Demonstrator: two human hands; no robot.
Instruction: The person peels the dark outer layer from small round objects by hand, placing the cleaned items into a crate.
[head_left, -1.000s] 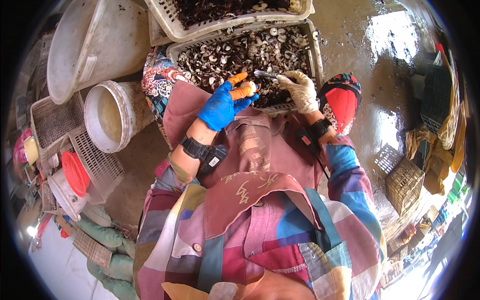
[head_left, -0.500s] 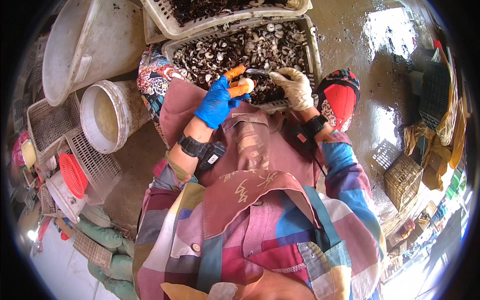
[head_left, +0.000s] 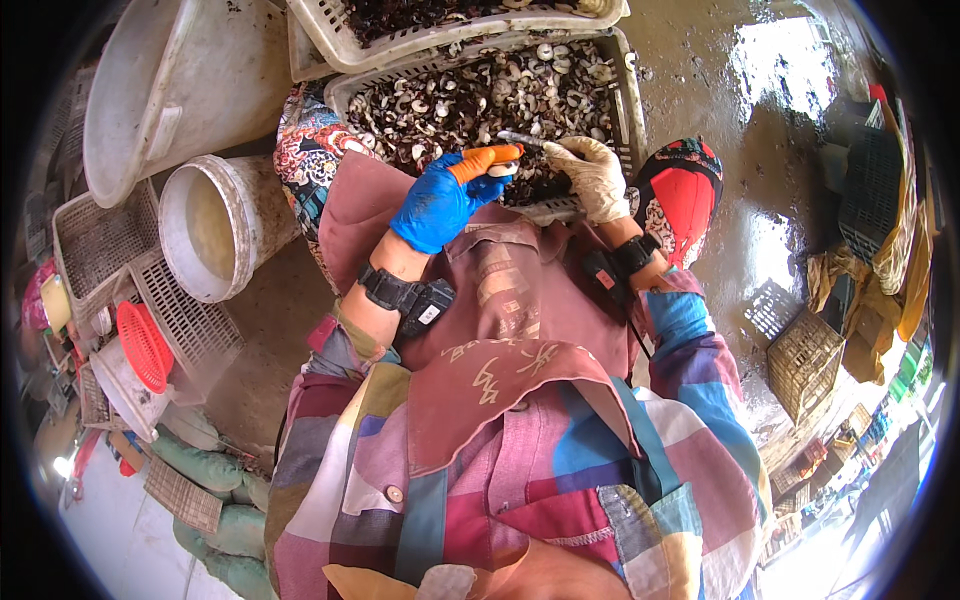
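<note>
"So, anyone got a read on that pale rounded piece (head_left: 505,171)? Taking the apron lap as the clock's centre, it's at twelve, yeah?"

"Yep, twelve o'clock, above the near part of the whitish crate (head_left: 632,90). The left hand (head_left: 432,208), blue glove with orange finger covers, has it pinched at the fingertips. Can't tell exactly where the thumb presses, it's mostly hidden."

"And the other one?"

"The right hand (head_left: 597,182), off-white glove, is closed round a slim metal tool (head_left: 518,137) pointing toward about nine or ten. Can't tell if the tip touches the piece."

"Heavy? Fragile?"

"Light, I'd guess, it sits in just the fingers. Looks smooth and probably slippery if wet, judging by the dark, messy bits and pale shells (head_left: 480,95) below. Could be firm outside, maybe soft in places, hard to say at this size."

"So where would you grab it?"

"By the rounded sides, imo, fingertips well back from the two-o'clock side where the metal is. Snug, not crushing, since the rim might chip."
</note>
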